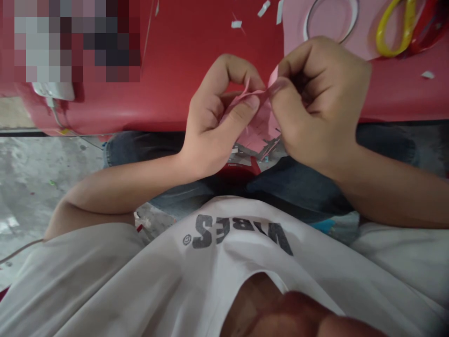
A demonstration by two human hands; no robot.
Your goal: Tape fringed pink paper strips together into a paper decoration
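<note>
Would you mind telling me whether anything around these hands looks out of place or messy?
Yes, small pale paper scraps lie scattered over the red surface, and one sits near the yellow-handled scissors. They look like stray offcuts. A small green bit also lies on the concrete floor.

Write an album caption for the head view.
Left hand and right hand pinch pink paper over a red surface, yellow scissors beyond.
</note>
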